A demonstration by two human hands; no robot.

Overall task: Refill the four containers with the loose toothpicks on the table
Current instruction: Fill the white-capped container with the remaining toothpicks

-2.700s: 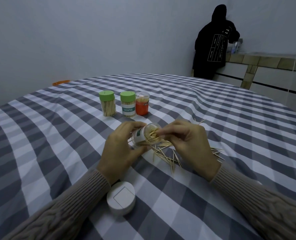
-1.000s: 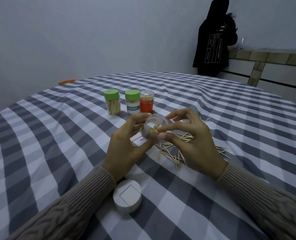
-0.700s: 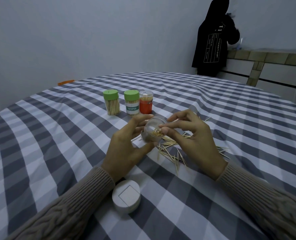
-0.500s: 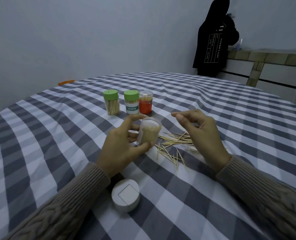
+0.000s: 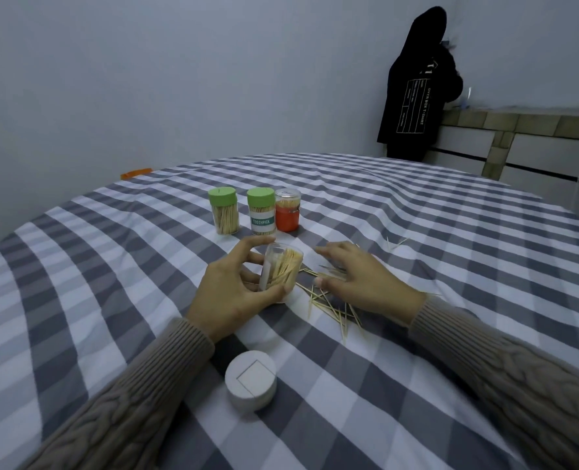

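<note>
My left hand [image 5: 228,293] grips an open clear container [image 5: 281,270], upright and part full of toothpicks, its base near the cloth. My right hand [image 5: 362,283] lies flat with fingers spread over the loose toothpicks [image 5: 332,308] scattered to the right of the container. Further back stand three closed containers in a row: a green-lidded one [image 5: 223,215], a green-lidded one labelled TOOTHPICK [image 5: 261,216] and a clear-lidded orange one [image 5: 287,214]. A white round lid [image 5: 251,385] lies near my left forearm.
The round table carries a grey and white checked cloth [image 5: 111,266]. A few stray toothpicks [image 5: 395,244] lie further right. A person in a black hooded top [image 5: 417,86] stands at a tiled counter [image 5: 518,120] in the far corner.
My right hand has left the container's mouth and dropped flat onto the loose toothpicks. My left hand has turned the container upright and lowered it toward the table.
</note>
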